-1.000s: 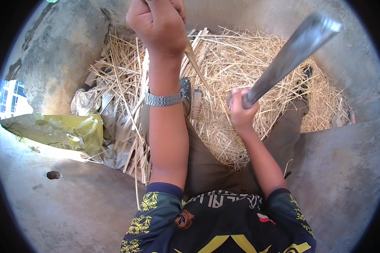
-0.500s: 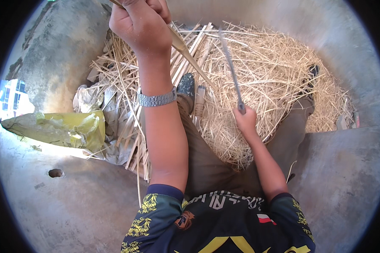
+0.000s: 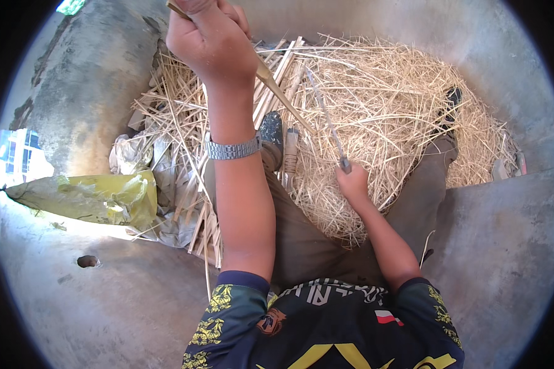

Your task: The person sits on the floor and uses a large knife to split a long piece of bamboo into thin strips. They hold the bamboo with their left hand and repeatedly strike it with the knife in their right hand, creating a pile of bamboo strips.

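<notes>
Raised high at the upper left, my left hand is closed around a slender bamboo stick. The stick slants down to the right past the wrist, its thin end over the shavings. My right hand, lower and in front of my body, grips the dark handle of a knife. Its long narrow blade points up and away, slightly blurred, to the right of the stick. In this view the blade looks apart from the stick. The fingertips of my left hand are partly hidden behind its back and cut by the top edge.
A big pile of pale shavings lies between and beyond my legs. Split bamboo strips heap at the left. A tool with a wrapped handle rests by my left shoe. A yellow sack and curved grey walls surround me.
The knife and my right hand have come a little nearer and to the left, with the blade tip lower in view. My left hand keeps its hold on the stick. The whole view has tilted slightly.
</notes>
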The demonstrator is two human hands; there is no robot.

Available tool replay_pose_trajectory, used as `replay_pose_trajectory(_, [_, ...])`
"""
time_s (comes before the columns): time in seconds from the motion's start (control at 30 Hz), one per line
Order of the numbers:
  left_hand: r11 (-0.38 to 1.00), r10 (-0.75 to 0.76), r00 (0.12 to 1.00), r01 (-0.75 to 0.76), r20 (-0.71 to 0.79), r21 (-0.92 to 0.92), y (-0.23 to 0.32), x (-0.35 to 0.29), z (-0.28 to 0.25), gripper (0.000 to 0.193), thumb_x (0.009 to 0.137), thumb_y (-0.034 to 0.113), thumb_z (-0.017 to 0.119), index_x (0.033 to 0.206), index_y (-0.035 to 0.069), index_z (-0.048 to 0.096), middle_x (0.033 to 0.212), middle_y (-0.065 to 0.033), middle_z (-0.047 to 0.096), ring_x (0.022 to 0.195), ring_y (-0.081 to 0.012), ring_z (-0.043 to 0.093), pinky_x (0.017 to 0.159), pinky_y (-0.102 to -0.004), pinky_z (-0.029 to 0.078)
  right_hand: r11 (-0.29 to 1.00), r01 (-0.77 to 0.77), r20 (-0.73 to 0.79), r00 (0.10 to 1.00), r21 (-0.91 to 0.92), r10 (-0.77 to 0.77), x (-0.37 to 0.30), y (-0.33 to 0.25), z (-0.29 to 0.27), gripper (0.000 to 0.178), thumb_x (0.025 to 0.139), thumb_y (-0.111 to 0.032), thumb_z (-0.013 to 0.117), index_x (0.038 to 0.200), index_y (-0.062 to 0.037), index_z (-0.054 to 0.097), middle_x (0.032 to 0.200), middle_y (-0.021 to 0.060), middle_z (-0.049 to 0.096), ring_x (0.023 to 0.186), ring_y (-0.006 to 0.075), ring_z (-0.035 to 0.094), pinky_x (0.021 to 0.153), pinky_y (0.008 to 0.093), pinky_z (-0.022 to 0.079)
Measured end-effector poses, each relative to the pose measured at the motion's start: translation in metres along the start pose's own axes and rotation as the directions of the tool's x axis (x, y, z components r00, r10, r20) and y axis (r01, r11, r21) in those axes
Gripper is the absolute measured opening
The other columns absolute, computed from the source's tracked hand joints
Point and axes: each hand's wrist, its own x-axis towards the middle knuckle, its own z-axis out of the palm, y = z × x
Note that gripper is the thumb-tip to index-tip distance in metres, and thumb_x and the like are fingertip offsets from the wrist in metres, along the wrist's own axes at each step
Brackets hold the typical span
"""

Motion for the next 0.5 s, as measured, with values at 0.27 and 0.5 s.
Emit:
replay_pose_trajectory(0.27, [0.989, -0.043, 0.991, 0.024, -0.129, -0.143, -0.014, 0.0, 0.013, 0.048, 0.108, 0.047, 0.046, 0.074, 0.013, 0.042, 0.055, 0.0055, 0.032, 0.042, -0.0057, 0.031, 0.037, -0.0245, 0.024, 0.936, 0.173, -0.036, 0.985, 0.305, -0.17, 0.003, 0.03, 0.029, 0.022, 0.091, -0.016, 0.066, 0.076, -0.0034, 0.058, 0.064, 0.0033, 0.057, 0.055, 0.0131, 0.05, 0.054, 0.0331, 0.04])
replay_pose_trajectory(0.5, [0.999, -0.034, 0.999, 0.033, -0.028, -0.043, -0.001, -0.001, 0.001, 0.062, 0.102, 0.062, 0.044, 0.072, 0.009, 0.035, 0.057, 0.0017, 0.029, 0.045, -0.0094, 0.029, 0.041, -0.0274, 0.024, 0.92, -0.328, 0.143, 0.921, -0.216, 0.362, 0.01, 0.076, 0.026, 0.024, 0.085, -0.02, 0.066, 0.088, 0.0035, 0.068, 0.077, 0.0188, 0.067, 0.069, 0.0279, 0.067, 0.064, 0.0418, 0.052])
